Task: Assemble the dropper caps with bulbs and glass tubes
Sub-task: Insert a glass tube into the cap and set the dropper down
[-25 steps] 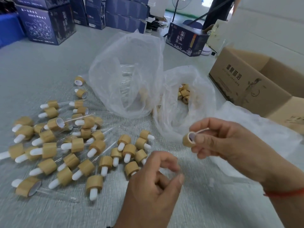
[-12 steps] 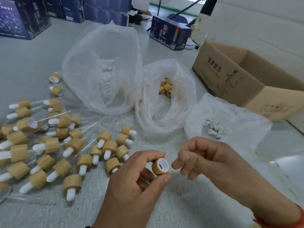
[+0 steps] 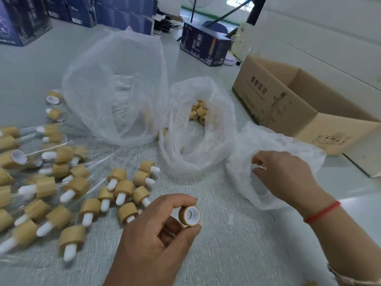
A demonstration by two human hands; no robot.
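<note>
— One cap in play: the left hand pinches it between thumb and forefinger, low and centre above the worktop, white-lined mouth turned up and to the right.

— And the right hand?

— Off to the right, fingers curled down into the crumpled bulb bag. Whether it has a bulb I cannot tell (the fingertips are buried in plastic, only a glint of white shows by them).

— So what does the next move turn on?

— My guess: the bag lies up and to the right of the cap, well apart, and the right hand is the nearer one, so it fetches. The cap's bore points roughly that way, so a bulb could come back along that line and press straight in.

— The rest of the stock?

— Spare caps sit in the middle bag; the glass tubes are in the big bag further left. Finished droppers and bulbed caps are strewn to the left, beside the left hand.

— Risk?

— Thin plastic snagging the fingers, I'd say.
</note>
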